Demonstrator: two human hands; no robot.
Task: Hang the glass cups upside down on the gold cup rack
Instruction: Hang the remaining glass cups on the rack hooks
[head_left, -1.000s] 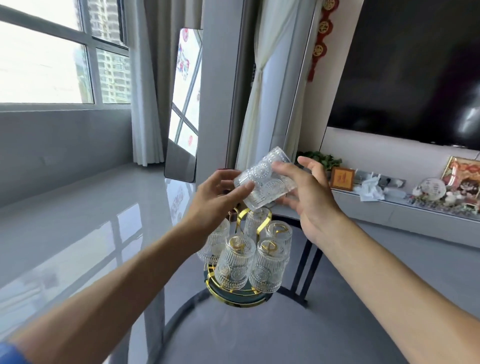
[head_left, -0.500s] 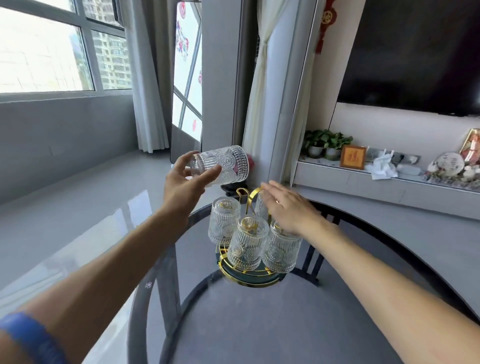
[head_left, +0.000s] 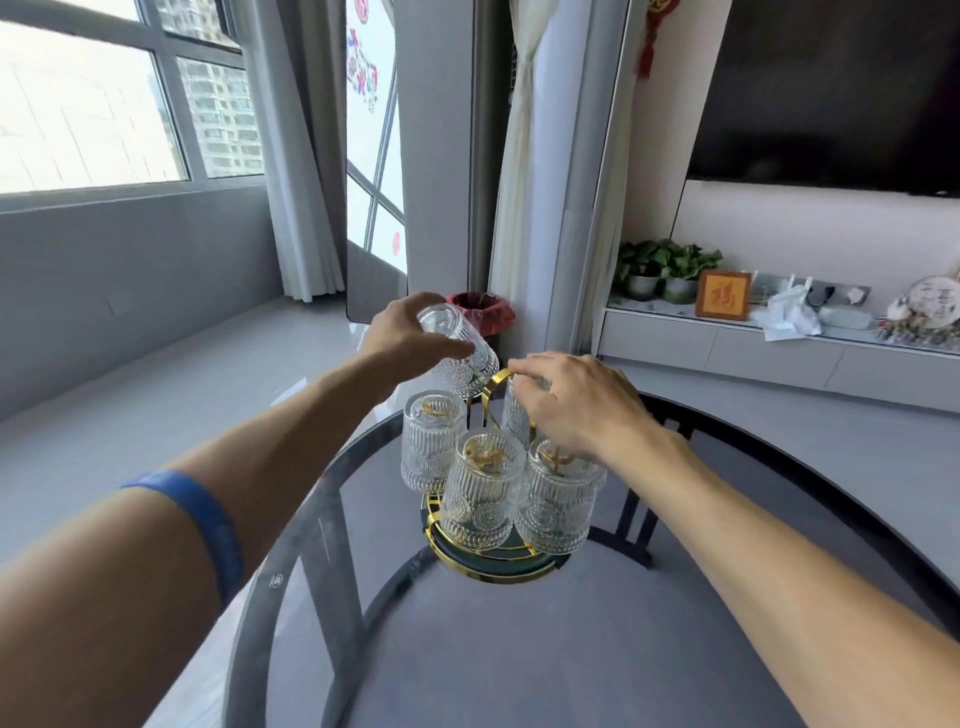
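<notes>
The gold cup rack (head_left: 496, 564) stands on a round glass table (head_left: 519, 649), its loop handle (head_left: 493, 384) rising in the middle. Several ribbed glass cups hang upside down on it: one at the left (head_left: 431, 447), one in front (head_left: 485, 493), one at the right (head_left: 558, 504), and one at the back, mostly hidden by my right hand. My left hand (head_left: 405, 338) grips another glass cup (head_left: 460, 351), tilted mouth-down, just above the rack's back left side. My right hand (head_left: 576, 400) rests on the back cup and the handle top.
A red-lined bin (head_left: 480, 312) stands on the floor behind the table. A long white cabinet (head_left: 779, 353) with potted plants, a framed picture and ornaments runs along the right wall under a dark television. Windows and curtains fill the left.
My left hand has swung the held cup from lying sideways at the left to tilted mouth-down over the rack. My right hand stayed on the rack's top. The camera has moved closer.
</notes>
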